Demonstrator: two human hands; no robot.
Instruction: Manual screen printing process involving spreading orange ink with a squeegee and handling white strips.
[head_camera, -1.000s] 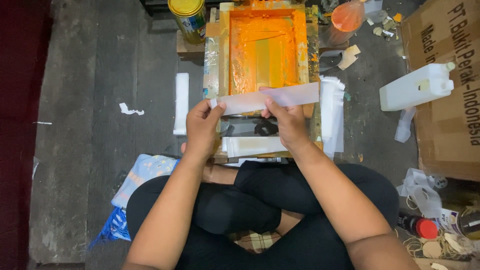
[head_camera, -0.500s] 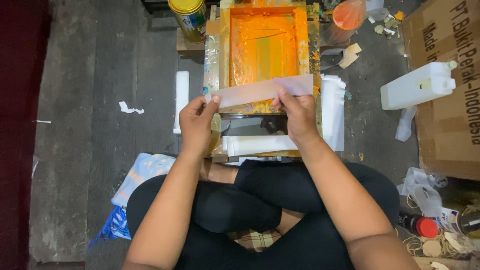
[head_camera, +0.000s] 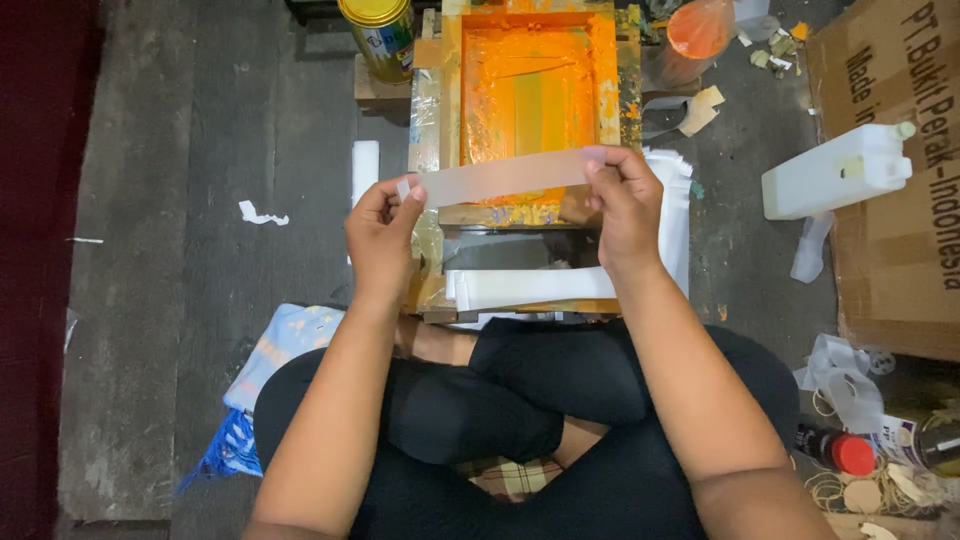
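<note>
Both hands pinch a thin, translucent strip (head_camera: 497, 178) by its ends: left hand (head_camera: 381, 232) at one end, right hand (head_camera: 624, 203) at the other. The strip hangs flat above an orange-inked wooden screen frame (head_camera: 528, 95), with white strips (head_camera: 530, 286) stacked below.

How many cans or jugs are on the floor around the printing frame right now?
2: a yellow-lidded can at the frame's far-left corner, a white jug lying to the right. Others may be hidden.

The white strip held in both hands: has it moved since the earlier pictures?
Yes. The white strip has moved away from the person, up over the orange screen frame, carried by the left hand and right hand.
</note>
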